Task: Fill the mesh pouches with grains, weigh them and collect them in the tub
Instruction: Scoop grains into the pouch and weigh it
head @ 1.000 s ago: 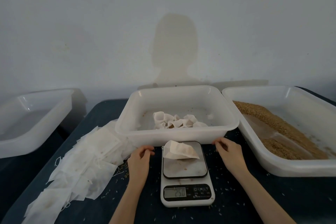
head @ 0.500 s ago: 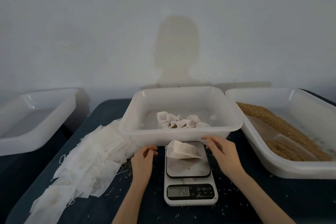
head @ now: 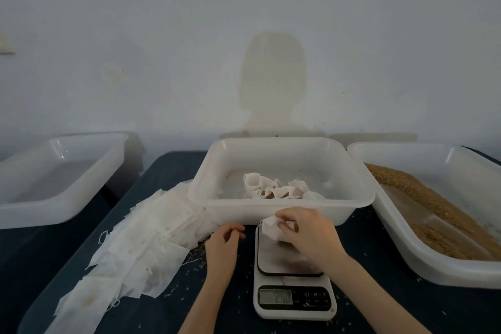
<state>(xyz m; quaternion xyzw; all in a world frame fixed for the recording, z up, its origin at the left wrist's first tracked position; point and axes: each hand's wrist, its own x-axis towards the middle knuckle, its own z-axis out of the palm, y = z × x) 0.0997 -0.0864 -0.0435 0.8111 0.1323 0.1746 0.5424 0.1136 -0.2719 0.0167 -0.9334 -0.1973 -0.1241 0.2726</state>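
Observation:
A filled white mesh pouch point(head: 272, 228) lies at the far end of the small digital scale point(head: 294, 290), and my right hand point(head: 309, 236) is closed over it from the right. My left hand point(head: 223, 245) rests on the dark table just left of the scale, fingers curled, holding nothing. Behind the scale stands the white collecting tub point(head: 282, 209) with several filled pouches point(head: 276, 189) inside. A white tub of brown grains point(head: 431, 209) stands to the right. The scale's display is lit.
A spread of flat empty pouches point(head: 130, 249) lies on the table to the left of my left hand. Another white tub point(head: 54, 182) stands far left, beyond the table edge. Loose grains are scattered on the dark tabletop around the scale. A wall rises behind.
My right hand moved left from beside the scale onto the platform and took hold of the pouch. My left hand stayed beside the scale.

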